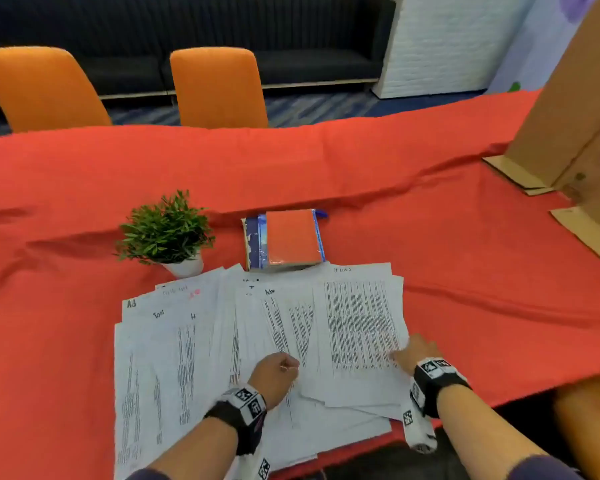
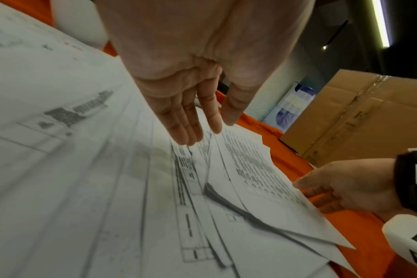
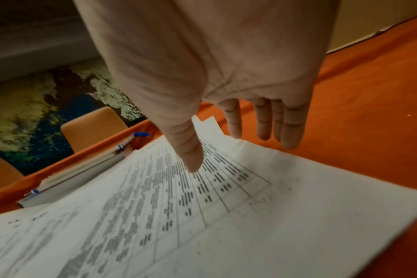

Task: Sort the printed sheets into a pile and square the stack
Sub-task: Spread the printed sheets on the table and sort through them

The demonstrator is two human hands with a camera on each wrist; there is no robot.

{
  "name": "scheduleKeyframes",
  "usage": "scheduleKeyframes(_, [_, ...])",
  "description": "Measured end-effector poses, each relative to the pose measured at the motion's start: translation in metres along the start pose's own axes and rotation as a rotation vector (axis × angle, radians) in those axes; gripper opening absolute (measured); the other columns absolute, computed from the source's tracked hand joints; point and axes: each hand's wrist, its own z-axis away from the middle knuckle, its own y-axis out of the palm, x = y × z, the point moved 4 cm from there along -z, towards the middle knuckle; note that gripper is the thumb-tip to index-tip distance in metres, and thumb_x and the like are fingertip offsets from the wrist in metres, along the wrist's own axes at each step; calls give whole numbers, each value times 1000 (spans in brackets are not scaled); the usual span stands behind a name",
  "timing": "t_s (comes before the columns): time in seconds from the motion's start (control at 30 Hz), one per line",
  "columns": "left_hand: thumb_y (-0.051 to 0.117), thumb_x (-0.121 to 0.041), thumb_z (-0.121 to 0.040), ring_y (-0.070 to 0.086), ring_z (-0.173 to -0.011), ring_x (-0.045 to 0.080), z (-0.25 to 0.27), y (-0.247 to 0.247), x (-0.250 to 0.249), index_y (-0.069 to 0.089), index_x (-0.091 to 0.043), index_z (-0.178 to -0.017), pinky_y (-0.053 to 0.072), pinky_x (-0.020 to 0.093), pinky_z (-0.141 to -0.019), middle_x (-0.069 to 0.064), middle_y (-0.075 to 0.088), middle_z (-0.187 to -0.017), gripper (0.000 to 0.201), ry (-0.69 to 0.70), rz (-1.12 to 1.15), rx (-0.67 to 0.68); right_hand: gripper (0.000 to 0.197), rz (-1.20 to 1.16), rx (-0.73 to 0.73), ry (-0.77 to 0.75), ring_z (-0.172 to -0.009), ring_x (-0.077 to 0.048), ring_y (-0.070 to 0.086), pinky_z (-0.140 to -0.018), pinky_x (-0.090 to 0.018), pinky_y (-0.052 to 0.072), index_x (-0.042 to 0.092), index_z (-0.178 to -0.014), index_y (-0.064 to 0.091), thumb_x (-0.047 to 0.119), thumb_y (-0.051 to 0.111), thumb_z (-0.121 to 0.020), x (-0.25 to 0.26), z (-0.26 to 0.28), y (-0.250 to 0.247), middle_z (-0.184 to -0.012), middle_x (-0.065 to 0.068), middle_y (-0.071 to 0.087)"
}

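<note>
Matt white paper sheets (image 1: 194, 358) lie on a wrinkled red cloth (image 1: 465, 271); beyond the sheets, a glossy orange notebook (image 1: 291, 237); plain brown cardboard (image 1: 575, 126).

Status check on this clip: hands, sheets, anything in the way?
Left hand open over the middle of the printed sheets. Right hand takes the right sheet's edge, thumb on top. Sheets fanned out, unsquared. Potted plant and notebooks stand close behind.

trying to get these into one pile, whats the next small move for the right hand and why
Probably slide the rightmost sheet leftward onto the others: the right hand rests at its right edge, thumb on the print, while the printed sheets lie fanned across the red cloth.
</note>
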Motion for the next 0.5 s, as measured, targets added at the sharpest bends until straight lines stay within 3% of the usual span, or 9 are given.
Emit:
scheduleKeyframes(0.13, [56, -19, -90, 54, -114, 19, -14, 21, -3, 55, -13, -121, 40, 24, -95, 6, 54, -126, 32, -39, -58, 5, 71, 18, -29, 18, -124, -34, 46, -102, -38, 42, 2, -132, 39, 24, 76, -75, -5, -10, 7, -135, -18, 45])
scheduleKeyframes(0.27, [59, -18, -89, 49, -121, 20, -27, 30, -1, 45, -10, -132, 37, 23, -97, 8, 47, -134, 46, -90, -89, -31, 23, 76, -45, -98, -106, -31, 59, -88, -31, 48, 1, -108, 57, 8, 57, -86, -5, -15, -1, -111, -15, 62])
scheduleKeyframes(0.33, [60, -18, -89, 51, -117, 21, -33, 32, 0, 44, -10, -132, 39, 22, -93, 10, 46, -133, 47, -120, -92, -65, 3, 48, -44, -156, -90, -26, 57, -80, -30, 46, 9, -86, 56, 6, 56, -86, -9, -17, -8, -93, -11, 59])
scheduleKeyframes(0.4, [60, -18, -89, 53, -115, 22, -38, 34, -1, 44, -9, -132, 42, 23, -92, 12, 47, -132, 47, -141, -113, -80, 20, -71, -71, -184, -82, -23, 52, -75, -32, 44, 14, -70, 48, 2, 56, -83, -22, -22, -16, -82, -7, 56])
scheduleKeyframes(0.5, [62, -23, -87, 54, -113, 24, -45, 37, -5, 46, -8, -129, 47, 30, -96, 13, 49, -130, 48, -160, -166, -84, 14, -301, -98, -171, -79, -24, 54, -64, -30, 42, 11, -79, 53, -1, 60, -82, -45, -22, -29, -79, -6, 57])
